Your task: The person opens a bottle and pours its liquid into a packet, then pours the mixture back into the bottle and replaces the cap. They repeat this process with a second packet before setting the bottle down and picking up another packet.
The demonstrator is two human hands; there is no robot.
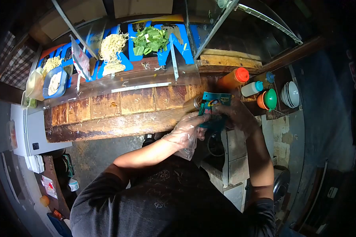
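Note:
Between my two hands is a dark green packet (210,98) with a printed picture and lettering, its top edge facing away from me. My left hand (184,129), in a loose clear plastic glove, grips the packet's left edge with the thumb on its front. On the opposite side, my right hand (240,115), also gloved, has its fingers closed on the packet's upper right part. A glass jar (191,104) stands just behind the packet, partly covered by it. Worn wooden boards (135,100) form the counter beyond my hands.
Noodles (113,46) and chopped greens (150,40) lie on the raised shelf, near a blue container (55,83). An orange-red sauce bottle (232,78), a white bottle (251,89) and stacked bowls (290,94) are at right. Left stands a white freezer (31,136).

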